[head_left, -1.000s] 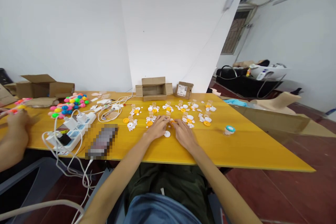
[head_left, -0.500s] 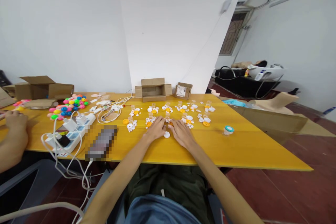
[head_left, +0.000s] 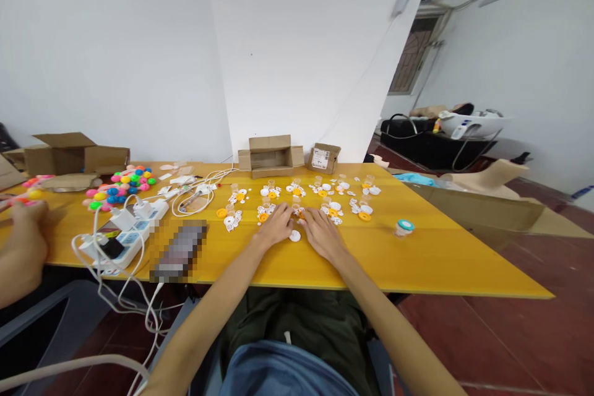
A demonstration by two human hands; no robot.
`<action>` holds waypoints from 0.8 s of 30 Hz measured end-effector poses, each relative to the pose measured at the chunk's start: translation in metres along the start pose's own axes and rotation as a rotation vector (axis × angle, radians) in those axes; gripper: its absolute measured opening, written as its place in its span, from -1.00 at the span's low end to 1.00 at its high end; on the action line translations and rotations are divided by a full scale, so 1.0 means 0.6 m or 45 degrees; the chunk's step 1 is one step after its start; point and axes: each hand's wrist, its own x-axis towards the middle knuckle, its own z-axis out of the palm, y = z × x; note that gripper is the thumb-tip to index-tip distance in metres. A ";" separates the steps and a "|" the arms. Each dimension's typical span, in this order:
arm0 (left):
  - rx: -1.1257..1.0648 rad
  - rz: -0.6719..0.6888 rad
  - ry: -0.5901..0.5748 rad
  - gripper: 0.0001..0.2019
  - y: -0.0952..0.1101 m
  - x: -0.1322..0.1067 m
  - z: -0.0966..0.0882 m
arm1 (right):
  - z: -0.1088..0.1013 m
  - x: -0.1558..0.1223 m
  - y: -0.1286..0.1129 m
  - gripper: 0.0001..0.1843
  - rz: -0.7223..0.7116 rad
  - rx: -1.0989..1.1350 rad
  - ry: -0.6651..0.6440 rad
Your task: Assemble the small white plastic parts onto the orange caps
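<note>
Lying at the fingertips of the right grip [head_left: 322, 235], a small orange piece [head_left: 301, 215] is partly covered by the fingers, near the middle of the yellow desk [head_left: 431, 266]. Whether it is actually grasped cannot be told, as the inner side of that hand is hidden. The left grip [head_left: 277, 227] is placed just to the left, its fingers bent and its tips brought close to the right ones; whether anything is pinched there cannot be told either. Between the two, slightly nearer, a white disc [head_left: 295, 236] is laid flat. Just beyond the fingertips, a clear cup [head_left: 296, 201] is seen. At the left end of the near row of parts, an orange wheel [head_left: 221, 213] is set beside white perforated pieces [head_left: 232, 221]; at the right end, a second orange wheel [head_left: 364, 216] is placed. Well apart to the right, a small jar [head_left: 401, 232] is topped by a teal lid [head_left: 405, 224]. On the far side, an open cardboard box [head_left: 271, 161] is set, with a smaller box [head_left: 323, 158] to its right. To the left, a pixelated phone [head_left: 180, 250] is laid beside a power strip [head_left: 143, 229]. Farther left, coloured balls [head_left: 114, 192] are heaped, and at the left edge another person's hand [head_left: 28, 213] is seen beside more of them
</note>
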 end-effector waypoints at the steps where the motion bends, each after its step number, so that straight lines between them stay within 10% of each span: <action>1: -0.010 0.009 0.008 -0.70 0.000 0.000 0.000 | 0.000 -0.001 0.001 -0.67 -0.018 0.009 0.039; 8: -0.032 0.039 0.065 -0.58 -0.003 0.001 -0.003 | -0.012 -0.005 -0.003 -0.63 -0.178 0.154 0.235; 24: 0.038 0.028 0.062 -0.66 -0.008 0.001 -0.001 | -0.017 -0.007 -0.006 -0.70 -0.212 0.063 0.115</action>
